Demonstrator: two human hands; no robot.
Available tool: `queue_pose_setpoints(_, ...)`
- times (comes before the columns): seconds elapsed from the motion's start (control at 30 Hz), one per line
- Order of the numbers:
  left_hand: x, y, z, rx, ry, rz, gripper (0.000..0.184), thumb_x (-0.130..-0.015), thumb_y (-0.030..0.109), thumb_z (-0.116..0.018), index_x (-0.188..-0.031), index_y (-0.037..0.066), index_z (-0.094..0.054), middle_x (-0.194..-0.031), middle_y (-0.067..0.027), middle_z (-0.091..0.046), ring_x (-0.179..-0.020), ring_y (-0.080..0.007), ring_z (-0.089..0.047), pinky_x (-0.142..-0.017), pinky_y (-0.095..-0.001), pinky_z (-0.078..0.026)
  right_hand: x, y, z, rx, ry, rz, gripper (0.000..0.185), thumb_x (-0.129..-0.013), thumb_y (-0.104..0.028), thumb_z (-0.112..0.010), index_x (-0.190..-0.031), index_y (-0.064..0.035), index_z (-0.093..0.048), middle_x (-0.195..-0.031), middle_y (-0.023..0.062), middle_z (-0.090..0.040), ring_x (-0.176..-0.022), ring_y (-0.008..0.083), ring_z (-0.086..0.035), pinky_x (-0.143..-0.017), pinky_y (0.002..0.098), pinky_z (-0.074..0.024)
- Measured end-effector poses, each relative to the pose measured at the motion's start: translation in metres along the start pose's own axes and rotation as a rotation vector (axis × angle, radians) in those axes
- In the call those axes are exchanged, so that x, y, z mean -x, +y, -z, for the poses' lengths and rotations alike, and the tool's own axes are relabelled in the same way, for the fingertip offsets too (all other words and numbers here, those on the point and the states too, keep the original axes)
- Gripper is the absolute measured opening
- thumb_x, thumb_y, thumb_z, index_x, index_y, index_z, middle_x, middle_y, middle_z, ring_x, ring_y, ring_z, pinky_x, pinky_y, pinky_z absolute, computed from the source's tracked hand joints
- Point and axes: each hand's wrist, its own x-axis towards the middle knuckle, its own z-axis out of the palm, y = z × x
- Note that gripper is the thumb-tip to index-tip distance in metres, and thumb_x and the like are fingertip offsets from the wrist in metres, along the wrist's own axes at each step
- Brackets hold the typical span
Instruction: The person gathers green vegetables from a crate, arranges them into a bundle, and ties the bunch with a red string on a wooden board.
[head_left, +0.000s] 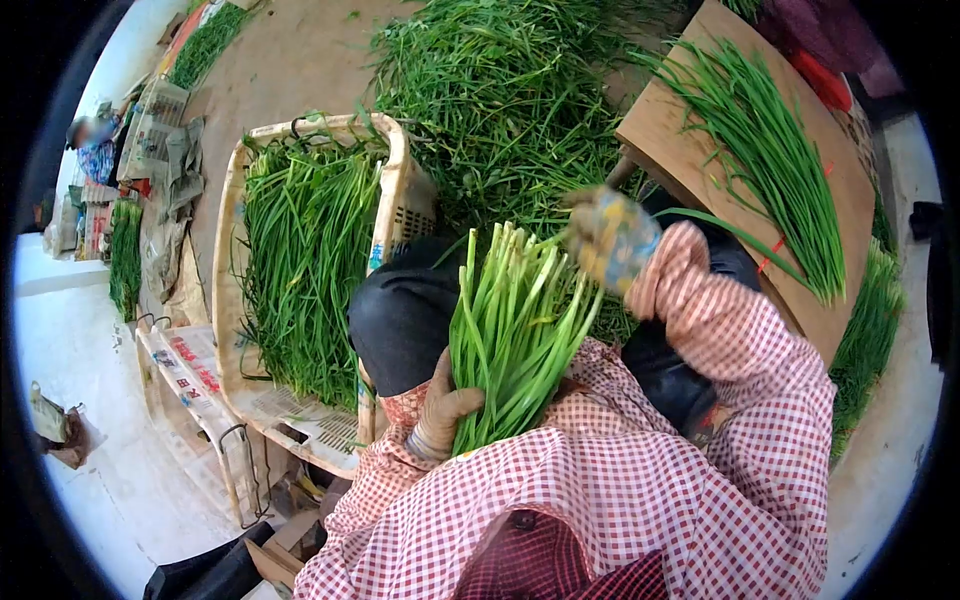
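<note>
Your left hand (440, 415), gloved, is wrapped round the lower part of the bunch (515, 350), thumb across the front. Bunch is in front of your chest, pale stem ends up and away from you. Right hand (612, 240), also gloved, is next to the stem ends, top right; motion-blurred, can't tell if its fingers are spread or pinching anything.

Around you: crate (395, 165) on your left, packed with long greens (310, 270). Your left knee (405, 330) sits between crate and bunch. Loose pile (490, 90) covers the floor (290, 60) straight ahead, up against the crate's far side. Table (655, 120) on your right, tilted in view, carrying cut greens (780, 170) with a red tie (770, 255) near them. Your right knee (670, 370) is close to the table edge, partly behind your sleeve (700, 310). Co-worker (95, 150) far left, in blue.

Writing: blue marks on the crate's corner; red and dark print on the second crate (185, 365), lower left. Too small to read.
</note>
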Motion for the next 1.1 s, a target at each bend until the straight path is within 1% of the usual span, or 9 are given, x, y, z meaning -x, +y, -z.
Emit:
queue_pose_setpoints(0.13, 0.0, 0.001, 0.004, -0.024, -0.008, 0.028, 0.094, -0.064, 0.018, -0.081, -0.14, 0.003, -0.028, -0.128, -0.0157, -0.049, -0.114, -0.0285, -0.052, -0.097, -0.04, -0.044, -0.066, 0.075, 0.026, -0.129, 0.093, -0.33, 0.026, -0.085, -0.013, -0.052, -0.109, -0.0029, -0.053, -0.096, 0.0058, -0.058, -0.079, 0.0201, -0.057, -0.065, 0.0314, -0.0505)
queue_pose_setpoints(0.2, 0.001, 0.004, 0.001, 0.012, -0.011, 0.051, 0.094, -0.064, 0.019, -0.081, -0.14, 0.002, -0.028, -0.129, -0.0152, -0.049, -0.114, -0.0286, -0.052, -0.096, -0.0402, -0.044, -0.086, 0.101, 0.046, -0.509, 0.155, -0.257, 0.035, -0.089, -0.019, -0.054, -0.12, -0.0028, -0.046, -0.09, 0.0046, -0.061, -0.08, 0.0198, -0.061, -0.064, 0.0311, -0.0556)
queue_pose_setpoints(0.3, -0.002, 0.004, 0.0, 0.037, -0.035, 0.011, 0.094, -0.065, 0.02, -0.081, -0.14, 0.002, -0.027, -0.129, -0.0146, -0.049, -0.114, -0.0285, -0.052, -0.096, -0.0403, -0.044, -0.073, 0.102, 0.028, -1.271, -0.155, 0.001, 0.04, -0.089, -0.026, -0.059, -0.12, -0.0038, -0.048, -0.09, 0.004, -0.065, -0.072, 0.0151, -0.064, -0.06, 0.027, -0.0567)
queue_pose_setpoints(0.4, -0.005, -0.002, 0.008, -0.03, -0.02, 0.004, 0.094, -0.065, 0.02, -0.081, -0.14, 0.002, -0.027, -0.129, -0.0145, -0.049, -0.114, -0.0281, -0.052, -0.096, -0.0399, -0.045, -0.022, -0.03, 0.062, -0.649, -0.363, -0.213, 0.029, -0.086, -0.026, -0.061, -0.104, -0.0035, -0.061, -0.085, 0.0069, -0.066, -0.069, 0.0126, -0.063, -0.06, 0.028, -0.0529)
queue_pose_setpoints(0.47, 0.0, 0.0, -0.001, -0.066, 0.029, -0.005, 0.093, -0.066, 0.019, -0.08, -0.14, 0.002, -0.027, -0.128, -0.0149, -0.049, -0.114, -0.0276, -0.052, -0.096, -0.0391, -0.044, -0.004, -0.042, 0.053, -0.482, -0.44, -0.008, 0.027, -0.085, -0.025, -0.058, -0.1, -0.0031, -0.065, -0.085, 0.0113, -0.066, -0.073, 0.0208, -0.065, -0.066, 0.0344, -0.051)
queue_pose_setpoints(0.53, 0.0, 0.002, -0.009, -0.057, 0.026, -0.083, 0.092, -0.066, 0.019, -0.08, -0.139, 0.002, -0.028, -0.128, -0.0148, -0.049, -0.114, -0.0269, -0.051, -0.096, -0.0383, -0.044, 0.003, -0.058, 0.053, -0.249, -0.522, -0.174, 0.043, -0.084, -0.035, -0.058, -0.111, -0.0024, -0.061, -0.094, 0.0191, -0.065, -0.087, 0.0313, -0.063, -0.077, 0.0386, -0.049)
queue_pose_setpoints(0.7, 0.003, -0.003, -0.015, -0.141, 0.05, -0.167, 0.092, -0.065, 0.02, -0.081, -0.139, 0.002, -0.029, -0.128, -0.0145, -0.048, -0.115, -0.0263, -0.05, -0.097, -0.0374, -0.042, 0.006, -0.073, 0.047, 0.034, -0.807, -0.19, 0.058, -0.082, -0.05, -0.057, -0.116, -0.0036, -0.058, -0.091, 0.018, -0.064, -0.087, 0.0314, -0.062, -0.079, 0.04, -0.048)
queue_pose_setpoints(0.87, 0.0, -0.005, -0.009, -0.074, 0.059, -0.119, 0.092, -0.065, 0.02, -0.081, -0.139, 0.002, -0.029, -0.128, -0.014, -0.049, -0.114, -0.0264, -0.051, -0.097, -0.0371, -0.043, 0.012, -0.071, 0.014, 0.038, -0.767, -0.271, 0.052, -0.084, -0.049, -0.054, -0.114, -0.0061, -0.059, -0.085, 0.0163, -0.063, -0.083, 0.0327, -0.061, -0.078, 0.042, -0.0475)
queue_pose_setpoints(1.1, -0.003, -0.001, 0.003, -0.105, 0.058, -0.033, 0.095, -0.066, 0.026, -0.081, -0.139, -0.001, -0.028, -0.128, -0.0145, -0.049, -0.113, -0.0265, -0.052, -0.096, -0.0368, -0.044, 0.016, -0.043, 0.013, -0.19, -0.392, -0.173, 0.028, -0.082, -0.02, -0.056, -0.107, -0.0085, -0.06, -0.082, 0.0158, -0.062, -0.081, 0.0332, -0.06, -0.071, 0.0404, -0.0491)
